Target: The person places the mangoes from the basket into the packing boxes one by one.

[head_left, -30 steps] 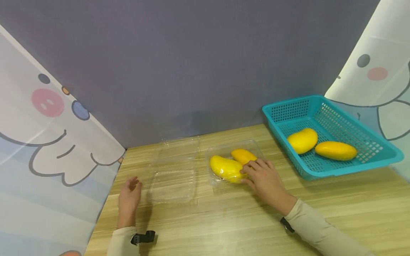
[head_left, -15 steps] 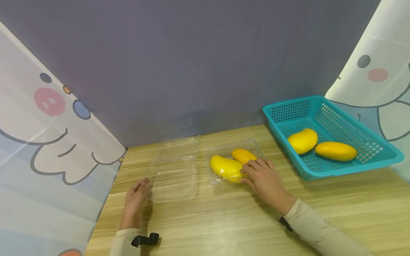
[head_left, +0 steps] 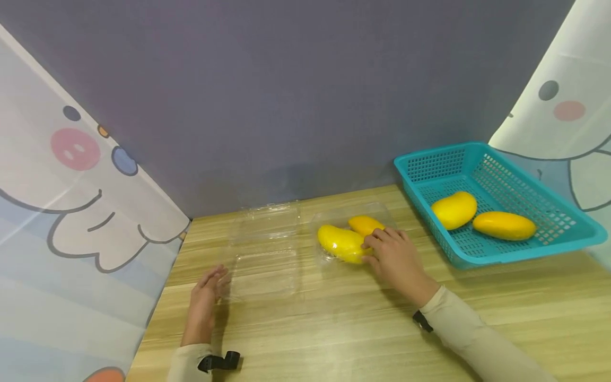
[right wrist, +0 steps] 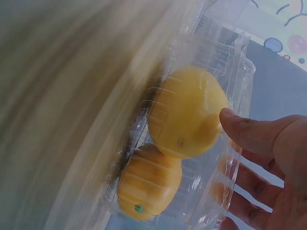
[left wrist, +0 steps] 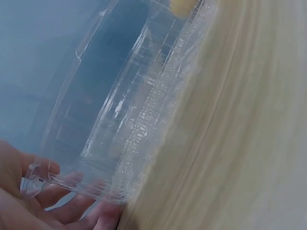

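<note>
An unfilled clear plastic clamshell box (head_left: 264,255) lies unfolded at the left, one half behind the other. My left hand (head_left: 205,297) pinches its near-left edge; in the left wrist view the thumb is on one side of the rim and the fingers are spread under the wall. To its right is a second clear box (head_left: 331,215) with two yellow mangoes, one larger (head_left: 340,242) and one more orange (head_left: 365,225). My right hand (head_left: 393,260) grips this box's right side. In the right wrist view the thumb tip lies at the larger mango, fingers behind the clear wall.
A turquoise perforated basket (head_left: 520,183) stands at the right, holding two more mangoes (head_left: 504,225). A grey panel (head_left: 305,106) rises behind the wooden table (head_left: 324,334). Cartoon-printed cloth (head_left: 71,239) hangs at both sides.
My left hand has moved right and taken hold of the unfilled box's edge. The box with mangoes has shifted slightly away, with my right hand still on it. The head view has drifted slightly.
</note>
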The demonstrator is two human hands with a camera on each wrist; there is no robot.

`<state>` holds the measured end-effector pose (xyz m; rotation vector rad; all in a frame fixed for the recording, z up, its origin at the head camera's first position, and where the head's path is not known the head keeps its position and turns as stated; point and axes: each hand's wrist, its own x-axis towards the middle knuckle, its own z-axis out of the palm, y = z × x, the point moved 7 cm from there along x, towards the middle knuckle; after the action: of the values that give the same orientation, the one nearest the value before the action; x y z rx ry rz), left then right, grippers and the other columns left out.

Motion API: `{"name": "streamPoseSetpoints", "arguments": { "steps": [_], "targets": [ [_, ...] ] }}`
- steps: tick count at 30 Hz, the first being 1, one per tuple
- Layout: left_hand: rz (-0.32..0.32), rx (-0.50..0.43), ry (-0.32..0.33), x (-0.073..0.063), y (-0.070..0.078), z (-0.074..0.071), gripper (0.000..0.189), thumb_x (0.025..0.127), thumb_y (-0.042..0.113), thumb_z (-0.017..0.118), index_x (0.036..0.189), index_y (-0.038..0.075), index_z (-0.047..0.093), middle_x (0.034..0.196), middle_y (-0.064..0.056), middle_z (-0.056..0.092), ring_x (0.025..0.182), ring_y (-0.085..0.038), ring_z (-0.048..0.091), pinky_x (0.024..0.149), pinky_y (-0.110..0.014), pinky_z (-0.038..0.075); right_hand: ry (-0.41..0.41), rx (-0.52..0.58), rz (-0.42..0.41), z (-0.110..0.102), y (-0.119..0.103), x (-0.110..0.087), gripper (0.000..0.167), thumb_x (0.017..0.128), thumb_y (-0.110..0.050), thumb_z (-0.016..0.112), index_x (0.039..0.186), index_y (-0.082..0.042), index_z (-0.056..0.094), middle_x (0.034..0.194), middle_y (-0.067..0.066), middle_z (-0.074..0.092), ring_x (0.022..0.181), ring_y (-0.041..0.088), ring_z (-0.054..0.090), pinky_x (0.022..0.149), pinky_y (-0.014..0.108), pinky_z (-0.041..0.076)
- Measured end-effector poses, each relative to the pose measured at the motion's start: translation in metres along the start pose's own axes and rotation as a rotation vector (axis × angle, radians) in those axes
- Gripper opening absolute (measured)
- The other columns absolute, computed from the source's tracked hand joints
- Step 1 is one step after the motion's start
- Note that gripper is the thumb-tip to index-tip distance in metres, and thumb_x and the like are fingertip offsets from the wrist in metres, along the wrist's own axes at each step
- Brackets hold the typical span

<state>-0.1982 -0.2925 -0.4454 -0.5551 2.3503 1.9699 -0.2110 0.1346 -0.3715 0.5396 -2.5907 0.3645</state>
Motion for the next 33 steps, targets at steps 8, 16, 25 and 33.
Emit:
{"name": "streamPoseSetpoints", "arguments": {
  "steps": [8,16,25,33],
  "targets": [
    [0.021,-0.064,-0.002,-0.005,-0.004,0.005,0.047,0.109,0.025,0.035,0.152,0.006,0.036,0.113,0.03,0.064,0.107,0.004,0.062,0.081,-0.017,0.043,-0.008,0.033,0.039,0.003,0.012,0.015,0.026,0.075,-0.028,0.087,0.093,-0.017,0.071,0.094,0.001,0.068,0.092,0.026,0.059,0.085,0.047,0.046],
    [0.028,-0.068,-0.011,-0.013,-0.004,0.012,0.045,0.108,0.025,0.039,0.149,0.005,0.041,0.115,0.027,0.066,0.107,0.001,0.063,0.094,-0.023,0.042,-0.016,0.036,0.061,0.01,0.026,0.035,0.025,0.075,-0.025,0.087,0.091,-0.014,0.071,0.092,0.003,0.068,0.09,0.028,0.058,0.078,0.045,0.044],
    [0.047,-0.106,-0.033,-0.02,0.0,0.025,0.035,0.106,0.017,0.042,0.137,0.005,0.052,0.109,0.022,0.068,0.101,-0.003,0.066,0.073,-0.019,0.045,-0.035,0.043,0.088,0.016,0.044,0.055,0.026,0.074,-0.024,0.088,0.09,-0.013,0.071,0.092,0.006,0.07,0.089,0.031,0.061,0.08,0.049,0.047],
    [0.032,-0.026,-0.052,-0.024,-0.001,0.036,0.039,0.107,0.016,0.037,0.142,0.002,0.047,0.122,0.008,0.066,0.102,-0.006,0.066,0.077,-0.022,0.046,-0.061,0.047,0.121,0.018,0.057,0.072,0.026,0.073,-0.024,0.089,0.09,-0.012,0.072,0.094,0.009,0.072,0.09,0.034,0.062,0.077,0.049,0.047]
  ]
}}
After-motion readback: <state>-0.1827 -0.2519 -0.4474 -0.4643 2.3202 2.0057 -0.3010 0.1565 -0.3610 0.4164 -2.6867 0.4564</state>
